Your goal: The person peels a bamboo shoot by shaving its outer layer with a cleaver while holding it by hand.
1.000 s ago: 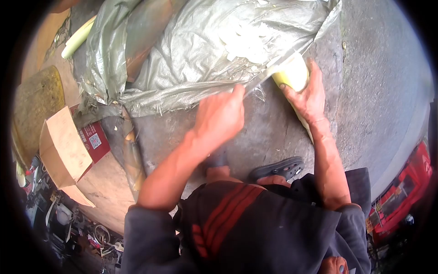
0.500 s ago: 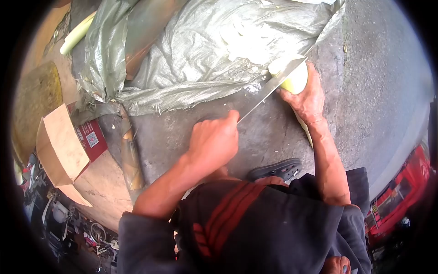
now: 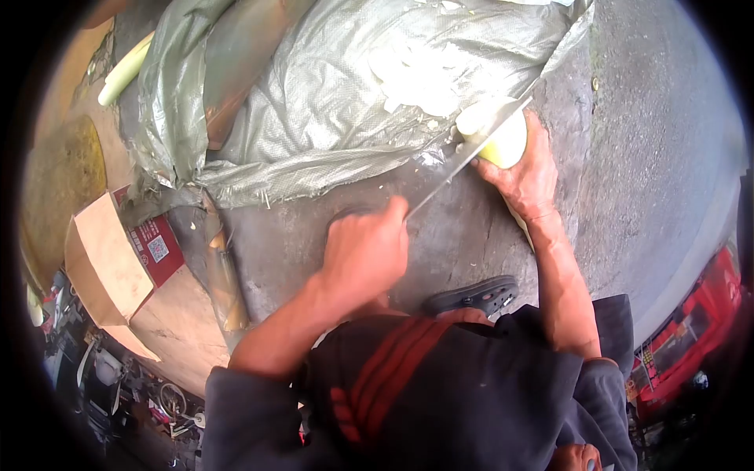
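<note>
Grey ground (image 3: 290, 243) lies beneath the shoot (image 3: 509, 147), steadied beside the sack (image 3: 314, 102) by the right hand (image 3: 530, 182) clasped round it, while the left hand (image 3: 365, 251), curled tightly on the knife (image 3: 481, 144), should slice shallowly, clear of those supporting fingers.

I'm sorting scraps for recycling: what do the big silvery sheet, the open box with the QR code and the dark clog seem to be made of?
Sheet: probably woven plastic, slightly glossy, with a fine weave and frayed edge.
Box: cardboard by its matte brown, stiff folded flaps; printed dark red on one side.
Clog: likely molded foam or rubber, smooth, with round holes.
</note>
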{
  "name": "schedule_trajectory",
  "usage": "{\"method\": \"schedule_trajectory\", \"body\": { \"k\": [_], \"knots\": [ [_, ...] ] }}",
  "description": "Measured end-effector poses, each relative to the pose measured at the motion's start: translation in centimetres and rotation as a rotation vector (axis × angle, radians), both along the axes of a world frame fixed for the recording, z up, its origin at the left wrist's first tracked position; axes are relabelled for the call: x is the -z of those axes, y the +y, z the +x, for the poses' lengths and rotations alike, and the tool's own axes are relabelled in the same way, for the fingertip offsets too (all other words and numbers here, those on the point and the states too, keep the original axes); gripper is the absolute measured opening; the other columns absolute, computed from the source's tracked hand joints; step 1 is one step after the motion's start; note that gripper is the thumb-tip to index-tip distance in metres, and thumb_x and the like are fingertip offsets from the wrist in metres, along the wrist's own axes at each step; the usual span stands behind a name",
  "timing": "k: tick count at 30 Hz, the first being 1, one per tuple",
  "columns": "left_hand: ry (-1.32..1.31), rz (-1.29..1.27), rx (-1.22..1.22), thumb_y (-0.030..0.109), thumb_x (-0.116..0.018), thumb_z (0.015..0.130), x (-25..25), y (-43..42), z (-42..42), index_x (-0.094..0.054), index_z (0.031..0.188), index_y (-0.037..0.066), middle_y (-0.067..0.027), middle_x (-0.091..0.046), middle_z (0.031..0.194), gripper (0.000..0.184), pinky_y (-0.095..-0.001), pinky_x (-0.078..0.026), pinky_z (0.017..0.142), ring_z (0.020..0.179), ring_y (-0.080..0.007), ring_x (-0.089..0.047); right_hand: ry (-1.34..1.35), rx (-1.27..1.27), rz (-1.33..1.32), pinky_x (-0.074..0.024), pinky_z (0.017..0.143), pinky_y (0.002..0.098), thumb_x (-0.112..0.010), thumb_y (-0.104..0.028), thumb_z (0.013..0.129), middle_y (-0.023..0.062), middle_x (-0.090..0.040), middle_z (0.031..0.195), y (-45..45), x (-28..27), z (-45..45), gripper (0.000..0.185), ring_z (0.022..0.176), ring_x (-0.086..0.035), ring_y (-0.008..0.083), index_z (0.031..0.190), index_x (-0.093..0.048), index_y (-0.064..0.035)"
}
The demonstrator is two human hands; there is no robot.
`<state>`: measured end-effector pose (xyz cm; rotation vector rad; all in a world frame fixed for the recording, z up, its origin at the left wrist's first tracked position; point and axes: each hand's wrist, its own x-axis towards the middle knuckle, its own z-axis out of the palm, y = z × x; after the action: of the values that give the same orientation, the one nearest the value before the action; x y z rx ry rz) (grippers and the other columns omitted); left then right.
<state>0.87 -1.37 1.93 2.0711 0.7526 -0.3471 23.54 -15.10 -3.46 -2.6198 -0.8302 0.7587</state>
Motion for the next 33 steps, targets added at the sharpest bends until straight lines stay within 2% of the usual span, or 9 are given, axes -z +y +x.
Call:
{"method": "schedule_trajectory", "body": {
  "k": [3,11,19,33],
  "knots": [
    [0.002,-0.013,0.022,0.011,-0.06,0.092,-1.6,-0.1,-1.0,-0.056,0.098,0.004,-0.02,-0.064,0.064,0.011,-0.0571,-0.047,0.058,0.06,-0.0451,-0.063,-0.062,-0.008,0.015,-0.0519,0.093,0.0506,-0.091,-0.04,0.061,0.0199,-0.057,0.124,-0.4,0.9,-0.2,0.104,0.115,-0.059,0.0412,0.147,-0.04,-0.0129],
    [-0.03,-0.017,0.025,0.009,-0.06,0.09,-0.5,-0.3,0.6,-0.056,0.098,0.003,-0.0189,-0.065,0.066,0.011,-0.0563,-0.048,0.056,0.059,-0.0436,-0.064,-0.067,-0.031,0.072,-0.0521,0.093,0.0505,-0.091,-0.041,0.061,0.0192,-0.056,0.125,-0.7,1.5,0.0,0.105,0.116,-0.059,0.0404,0.148,-0.039,-0.0116],
    [-0.076,0.057,0.055,0.005,-0.059,0.086,2.8,-0.6,4.5,-0.056,0.096,0.0,-0.0196,-0.065,0.063,0.012,-0.0542,-0.051,0.056,0.059,-0.042,-0.066,-0.078,-0.038,0.081,-0.0527,0.093,0.0497,-0.091,-0.042,0.061,0.0187,-0.056,0.126,-0.8,1.2,-0.2,0.103,0.115,-0.06,0.0395,0.146,-0.041,-0.011],
    [-0.074,0.135,0.11,0.002,-0.056,0.083,5.9,-0.1,8.9,-0.059,0.094,-0.004,-0.0222,-0.068,0.068,0.013,-0.0522,-0.055,0.061,0.063,-0.0408,-0.07,-0.089,-0.039,0.067,-0.0532,0.091,0.0501,-0.091,-0.041,0.06,0.0181,-0.057,0.123,-0.6,1.0,-0.1,0.104,0.114,-0.06,0.04,0.146,-0.041,-0.0086]
  ]
}}
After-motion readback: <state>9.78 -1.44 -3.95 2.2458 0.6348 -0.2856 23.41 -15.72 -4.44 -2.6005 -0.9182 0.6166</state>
